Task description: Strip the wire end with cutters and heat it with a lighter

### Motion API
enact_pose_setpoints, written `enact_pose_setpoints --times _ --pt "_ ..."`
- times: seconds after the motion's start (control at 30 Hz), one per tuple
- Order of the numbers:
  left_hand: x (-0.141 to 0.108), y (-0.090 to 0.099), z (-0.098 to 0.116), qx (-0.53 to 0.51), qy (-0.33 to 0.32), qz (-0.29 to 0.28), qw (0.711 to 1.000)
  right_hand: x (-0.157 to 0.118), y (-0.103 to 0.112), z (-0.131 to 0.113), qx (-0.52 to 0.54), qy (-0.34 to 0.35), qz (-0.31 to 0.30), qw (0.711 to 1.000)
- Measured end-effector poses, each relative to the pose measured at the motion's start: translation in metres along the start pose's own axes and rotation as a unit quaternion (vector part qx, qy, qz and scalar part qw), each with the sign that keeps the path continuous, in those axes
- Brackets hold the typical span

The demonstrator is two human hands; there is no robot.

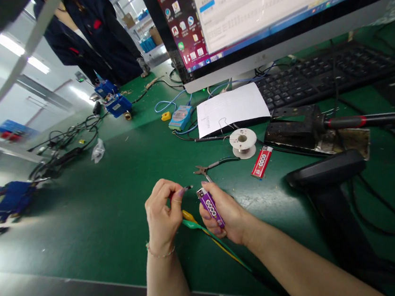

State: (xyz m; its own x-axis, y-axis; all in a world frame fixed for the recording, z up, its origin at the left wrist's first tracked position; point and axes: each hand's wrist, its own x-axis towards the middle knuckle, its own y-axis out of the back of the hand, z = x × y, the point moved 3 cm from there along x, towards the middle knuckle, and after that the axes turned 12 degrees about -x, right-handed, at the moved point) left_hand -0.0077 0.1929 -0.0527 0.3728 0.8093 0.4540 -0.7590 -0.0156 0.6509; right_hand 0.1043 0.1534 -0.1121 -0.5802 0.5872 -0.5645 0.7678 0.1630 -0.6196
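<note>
My left hand is closed in a pinch on a thin wire, whose dark end with a pale tip sticks out to the right. In my right hand is a purple lighter, its metal top pointing at the wire tip, a small gap apart. Yellow and green clips with leads lie on the table between and below the hands. Just beyond my right hand are pliers, partly hidden by it. A red lighter lies farther right, beside a white spool.
The green table holds a barcode scanner at right, a soldering iron stand, white paper, a keyboard and a monitor. Cables and blue devices are at left. A person stands behind the table.
</note>
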Motion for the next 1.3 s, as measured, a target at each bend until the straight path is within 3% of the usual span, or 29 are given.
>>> enact_pose_setpoints --times 0.27,0.63,0.83,1.3 --pt "-0.002 -0.001 -0.006 -0.097 0.081 -0.027 0.992 0.0 0.0 0.002 -0.009 -0.022 -0.001 1.0" --pt "-0.006 0.001 -0.015 -0.245 0.239 -0.041 0.939 0.0 -0.005 0.004 -0.02 -0.042 -0.013 0.999" --pt "-0.007 0.001 -0.021 -0.273 0.274 -0.059 0.92 0.0 -0.006 0.007 -0.031 -0.063 -0.016 0.997" --pt "-0.009 0.0 -0.024 -0.311 0.295 -0.043 0.903 -0.001 -0.006 0.008 -0.027 -0.074 -0.016 0.997"
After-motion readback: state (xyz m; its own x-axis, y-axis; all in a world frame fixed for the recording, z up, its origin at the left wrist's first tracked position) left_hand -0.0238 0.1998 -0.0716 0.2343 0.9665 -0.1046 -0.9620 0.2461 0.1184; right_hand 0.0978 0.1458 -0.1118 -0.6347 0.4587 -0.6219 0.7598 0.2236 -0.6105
